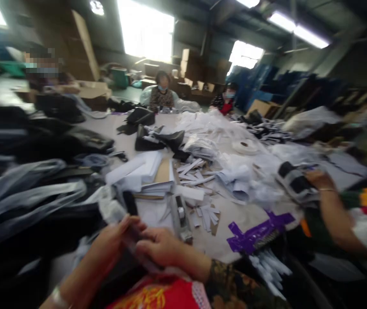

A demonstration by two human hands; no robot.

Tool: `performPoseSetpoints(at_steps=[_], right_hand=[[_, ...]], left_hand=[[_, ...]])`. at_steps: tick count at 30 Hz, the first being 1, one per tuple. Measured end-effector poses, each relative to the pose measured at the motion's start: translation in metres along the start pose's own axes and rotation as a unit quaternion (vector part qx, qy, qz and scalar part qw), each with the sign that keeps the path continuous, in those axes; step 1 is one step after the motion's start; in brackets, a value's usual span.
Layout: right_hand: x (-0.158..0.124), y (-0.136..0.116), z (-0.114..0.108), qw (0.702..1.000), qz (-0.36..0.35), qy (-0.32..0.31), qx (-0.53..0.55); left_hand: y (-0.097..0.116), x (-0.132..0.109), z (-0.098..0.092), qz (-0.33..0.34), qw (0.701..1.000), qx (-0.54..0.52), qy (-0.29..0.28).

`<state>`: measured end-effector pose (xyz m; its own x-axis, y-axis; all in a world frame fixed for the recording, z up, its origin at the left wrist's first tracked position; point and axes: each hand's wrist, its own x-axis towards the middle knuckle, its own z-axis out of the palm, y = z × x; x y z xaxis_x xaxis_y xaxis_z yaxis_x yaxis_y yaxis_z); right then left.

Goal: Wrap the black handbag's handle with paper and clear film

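My left hand [114, 242] is closed, fingers and thumb pinching a thin greyish, see-through strip [138, 251] that looks like plastic. From the other side, my right hand [162, 246] grips the same strip, its thumb pressed on top. Motion blur hides the strip's edges, and its lower part runs down over dark material in front of me. Just beyond my left hand lie a crumpled clear plastic piece [111, 205] and a small black item [130, 202]. A grey, narrow tool or holder [181, 218] lies on the table past my right hand.
White paper sheets [141, 169] are stacked ahead, with cut paper strips [209, 216] beside them. Black goods in plastic [32, 184] pile up at left. Purple tape [260, 234] wraps the table's near edge. A co-worker's hand [320, 179] holds a black-and-white item at right.
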<state>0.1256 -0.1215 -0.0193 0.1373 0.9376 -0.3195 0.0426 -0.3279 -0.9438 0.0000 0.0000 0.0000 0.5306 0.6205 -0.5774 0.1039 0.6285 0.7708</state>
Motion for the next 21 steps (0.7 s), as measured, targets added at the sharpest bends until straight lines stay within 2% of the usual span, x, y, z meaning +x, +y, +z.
performPoseSetpoints(at_steps=[1,3,5,8,13,18,21], right_hand=[[-0.001,-0.004,-0.005,1.000,-0.026,0.003,-0.010],[-0.001,-0.008,-0.014,0.998,-0.029,-0.047,0.040],[-0.001,-0.008,-0.018,0.991,0.009,-0.088,0.098],[-0.005,-0.008,-0.015,0.978,0.085,-0.096,0.164],[0.001,-0.022,-0.010,0.966,0.110,-0.082,0.219],[0.021,-0.033,-0.015,0.969,0.077,-0.072,0.224],[0.027,-0.034,-0.016,0.970,0.067,-0.071,0.222]], left_hand=[[0.010,-0.002,0.001,0.009,0.999,-0.035,0.010],[0.031,0.000,0.004,0.017,0.997,-0.073,0.015],[0.050,0.007,0.006,0.021,0.996,-0.083,0.015],[0.065,0.020,0.007,0.021,0.995,-0.100,-0.002],[0.067,0.035,0.011,0.033,0.995,-0.097,-0.019],[0.054,0.036,0.018,0.071,0.990,-0.102,-0.071],[0.042,0.034,0.022,0.084,0.991,-0.091,-0.054]])
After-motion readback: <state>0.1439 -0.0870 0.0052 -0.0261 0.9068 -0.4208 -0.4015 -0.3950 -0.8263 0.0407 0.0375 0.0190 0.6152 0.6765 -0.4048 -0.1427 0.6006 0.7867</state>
